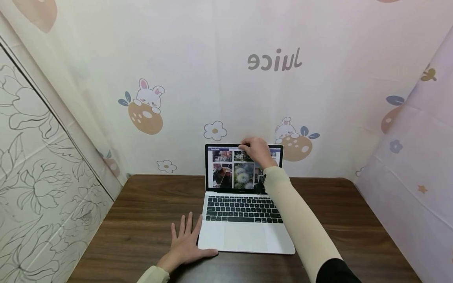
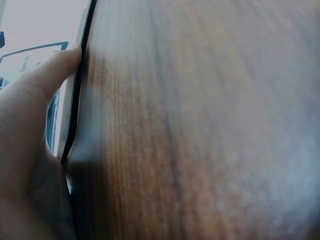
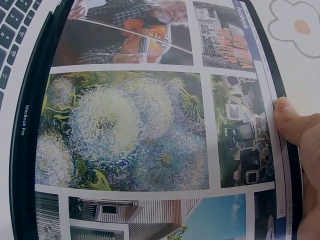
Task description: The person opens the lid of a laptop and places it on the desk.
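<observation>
An unfolded laptop (image 1: 244, 237) with a silver base and black keys lies on the wooden table. Its lit screen (image 2: 35, 55) shows a page of pictures, large in the right wrist view (image 3: 125, 130). My right hand (image 1: 260, 151) pinches the top edge of the lid, thumb (image 3: 286, 107) on the screen side and fingers behind it. At the base's front left corner, my left hand (image 1: 185, 245) rests with fingers spread on the table and thumb (image 2: 65, 62) along the front edge.
The dark brown table (image 1: 148, 224) stretches out on both sides of the laptop. Behind it hangs a pale curtain (image 1: 184, 78) with rabbits and flowers. A floral panel (image 1: 39, 169) borders the left side, and a pinkish curtain (image 1: 410, 188) the right.
</observation>
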### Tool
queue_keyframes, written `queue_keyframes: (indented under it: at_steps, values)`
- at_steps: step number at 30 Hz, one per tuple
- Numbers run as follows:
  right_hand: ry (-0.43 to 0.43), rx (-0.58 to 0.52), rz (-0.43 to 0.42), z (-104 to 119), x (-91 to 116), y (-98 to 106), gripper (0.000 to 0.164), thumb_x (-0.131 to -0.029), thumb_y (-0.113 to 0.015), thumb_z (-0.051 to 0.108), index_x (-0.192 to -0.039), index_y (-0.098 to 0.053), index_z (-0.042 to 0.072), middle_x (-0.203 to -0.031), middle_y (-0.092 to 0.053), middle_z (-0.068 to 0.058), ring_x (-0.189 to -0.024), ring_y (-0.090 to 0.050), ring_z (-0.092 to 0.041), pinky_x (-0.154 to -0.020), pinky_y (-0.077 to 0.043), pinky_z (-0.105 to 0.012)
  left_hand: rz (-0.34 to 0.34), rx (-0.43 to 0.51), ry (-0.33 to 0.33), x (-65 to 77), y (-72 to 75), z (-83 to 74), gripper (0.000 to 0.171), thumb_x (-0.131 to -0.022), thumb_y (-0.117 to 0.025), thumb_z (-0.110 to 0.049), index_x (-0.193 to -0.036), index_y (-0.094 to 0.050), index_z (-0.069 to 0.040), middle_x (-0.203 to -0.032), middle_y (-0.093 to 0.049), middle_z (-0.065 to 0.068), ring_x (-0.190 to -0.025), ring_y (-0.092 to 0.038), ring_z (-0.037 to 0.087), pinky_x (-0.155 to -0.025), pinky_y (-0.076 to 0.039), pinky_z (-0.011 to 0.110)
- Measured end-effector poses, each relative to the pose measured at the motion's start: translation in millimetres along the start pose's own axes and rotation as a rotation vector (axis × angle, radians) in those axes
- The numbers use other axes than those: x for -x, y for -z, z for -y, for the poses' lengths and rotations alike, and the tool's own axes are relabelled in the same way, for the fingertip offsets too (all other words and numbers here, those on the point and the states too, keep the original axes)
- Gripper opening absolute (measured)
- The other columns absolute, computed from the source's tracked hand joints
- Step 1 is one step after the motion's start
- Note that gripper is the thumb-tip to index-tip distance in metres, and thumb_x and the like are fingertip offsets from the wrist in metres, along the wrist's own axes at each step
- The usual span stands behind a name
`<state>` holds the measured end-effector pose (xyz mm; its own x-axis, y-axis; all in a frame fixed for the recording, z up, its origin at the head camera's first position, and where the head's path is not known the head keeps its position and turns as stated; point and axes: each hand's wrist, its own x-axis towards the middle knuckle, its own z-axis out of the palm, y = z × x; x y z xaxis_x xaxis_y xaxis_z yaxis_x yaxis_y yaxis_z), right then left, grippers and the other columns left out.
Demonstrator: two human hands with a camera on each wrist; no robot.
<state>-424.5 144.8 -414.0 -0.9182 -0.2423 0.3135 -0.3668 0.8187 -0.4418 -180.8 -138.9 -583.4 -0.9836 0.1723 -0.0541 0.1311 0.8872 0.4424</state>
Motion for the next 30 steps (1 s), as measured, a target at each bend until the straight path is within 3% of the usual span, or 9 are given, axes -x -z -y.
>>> queue_keyframes:
  at_steps: [18,30]
  values:
    - [-0.026,-0.036,-0.006,-2.4,5.3,1.0,0.026,-0.1,-0.068,0.036,-0.115,-0.079,0.017,-0.119,-0.077,-0.005,-0.106,-0.072,-0.025,-0.092,-0.056,-0.047,0.059,-0.019,0.035,-1.5,1.8,-3.2,0.133,-0.062,-0.064,-0.095,-0.166,-0.024,-0.021,-0.173,-0.009,0.019,-0.158,-0.003,0.047,-0.117,0.007,0.075]
    - [0.063,-0.04,0.014,11.5,10.7,7.1,0.031,-0.101,-0.067,0.035,-0.122,-0.076,0.014,-0.125,-0.075,-0.007,-0.11,-0.071,-0.025,-0.096,-0.057,-0.047,0.054,-0.016,0.051,0.4,4.1,-0.7,0.134,-0.063,-0.065,-0.093,-0.166,-0.021,-0.02,-0.173,-0.008,0.02,-0.158,-0.002,0.047,-0.117,0.005,0.076]
